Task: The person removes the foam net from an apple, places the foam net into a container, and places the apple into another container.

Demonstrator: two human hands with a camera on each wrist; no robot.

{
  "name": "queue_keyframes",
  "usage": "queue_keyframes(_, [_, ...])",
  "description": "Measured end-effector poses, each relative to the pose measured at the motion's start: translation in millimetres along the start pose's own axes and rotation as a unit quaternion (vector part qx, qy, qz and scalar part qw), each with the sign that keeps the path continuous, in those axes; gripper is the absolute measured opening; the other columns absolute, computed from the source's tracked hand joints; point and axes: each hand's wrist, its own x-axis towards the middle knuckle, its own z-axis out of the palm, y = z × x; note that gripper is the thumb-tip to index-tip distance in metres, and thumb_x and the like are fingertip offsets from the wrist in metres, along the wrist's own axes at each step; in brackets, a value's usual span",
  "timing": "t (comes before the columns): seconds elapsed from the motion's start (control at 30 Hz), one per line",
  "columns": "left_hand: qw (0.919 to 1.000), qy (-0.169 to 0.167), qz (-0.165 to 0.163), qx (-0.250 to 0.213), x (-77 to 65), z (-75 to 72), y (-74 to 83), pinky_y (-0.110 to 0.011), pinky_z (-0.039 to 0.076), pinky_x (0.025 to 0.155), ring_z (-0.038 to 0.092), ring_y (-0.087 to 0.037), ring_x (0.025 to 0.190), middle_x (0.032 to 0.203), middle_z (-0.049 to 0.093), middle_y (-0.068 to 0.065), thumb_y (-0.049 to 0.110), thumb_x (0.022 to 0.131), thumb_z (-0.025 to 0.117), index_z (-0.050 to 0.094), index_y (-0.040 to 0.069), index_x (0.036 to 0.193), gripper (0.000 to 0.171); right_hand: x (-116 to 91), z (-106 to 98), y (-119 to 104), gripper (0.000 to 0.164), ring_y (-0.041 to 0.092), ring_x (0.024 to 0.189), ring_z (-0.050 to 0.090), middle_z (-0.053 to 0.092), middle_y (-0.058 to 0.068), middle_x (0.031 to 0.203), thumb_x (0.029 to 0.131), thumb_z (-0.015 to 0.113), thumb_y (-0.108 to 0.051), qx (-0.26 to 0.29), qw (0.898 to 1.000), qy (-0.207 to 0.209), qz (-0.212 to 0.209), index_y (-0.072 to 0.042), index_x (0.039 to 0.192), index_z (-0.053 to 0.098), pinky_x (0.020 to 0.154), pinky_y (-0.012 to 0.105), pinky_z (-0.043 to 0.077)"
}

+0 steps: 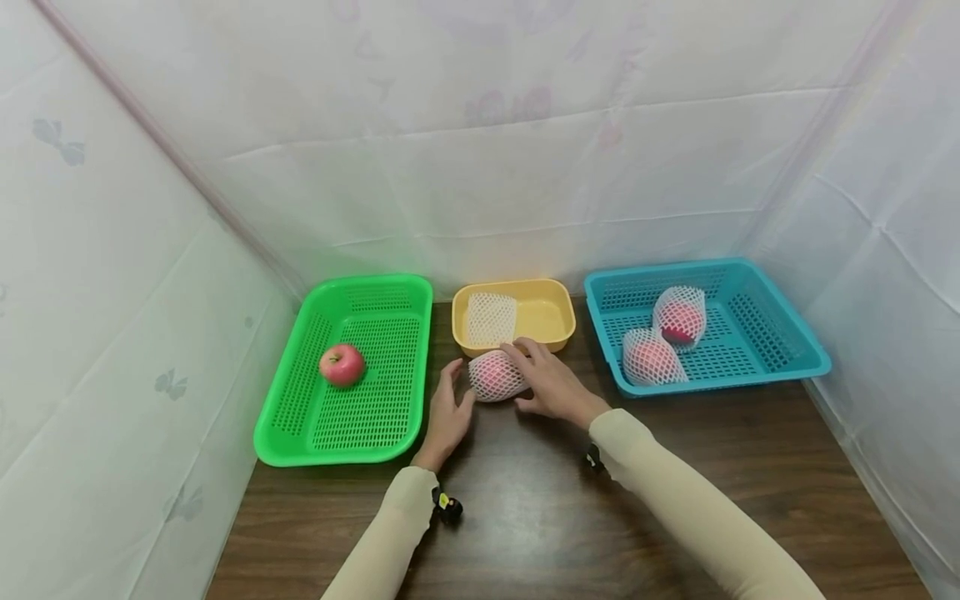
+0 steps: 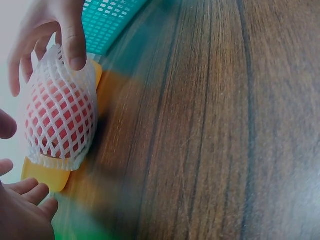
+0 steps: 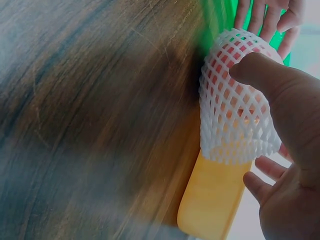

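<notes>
A red apple in a white foam net (image 1: 497, 377) is in front of the yellow basket, between both hands. My right hand (image 1: 551, 383) holds it from the right, thumb on the near side of the net (image 3: 235, 100) and fingers on the far side. On the left, my left hand (image 1: 447, 421) is beside the netted apple with its fingers spread and loosely bent. In the left wrist view a small gap separates those left fingers (image 2: 37, 192) from the net. The fruit's red skin shows through the mesh.
A green basket (image 1: 341, 454) at left holds a bare apple (image 1: 342, 365). The yellow basket (image 1: 551, 289) contains a flat foam net (image 1: 491, 318). Inside the blue basket (image 1: 780, 321) at right lie two netted apples (image 1: 651, 360). White sheeting (image 1: 510, 192) hangs behind.
</notes>
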Motion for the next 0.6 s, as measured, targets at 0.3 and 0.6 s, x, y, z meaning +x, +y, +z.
queue_keyframes(0.3, [0.9996,0.005,-0.006,-0.027,0.5,1.9,-2.4,-0.045,0.033,0.111,0.040,-0.027,0.137,0.147,0.042,-0.018,0.008,0.099,0.047,0.036,0.000,0.145,0.049,-6.5,1.3,5.9,0.093,0.024,0.124,0.040,0.034,0.009,0.143,0.075,0.084,-0.029,0.013,1.000,0.022,-0.005,-0.014,0.150,0.031,0.100,0.044,0.044])
queue_keyframes(0.6, [0.9990,0.044,0.004,0.000,1.6,3.1,-3.8,-0.042,0.048,0.098,0.058,-0.028,0.120,0.130,0.059,-0.018,0.006,0.100,0.049,0.053,-0.004,0.133,0.035,-13.0,0.0,11.2,0.088,0.024,0.125,0.040,0.036,0.010,0.141,0.077,0.083,-0.027,0.013,1.000,0.027,-0.007,-0.012,0.148,0.034,0.101,0.044,0.044])
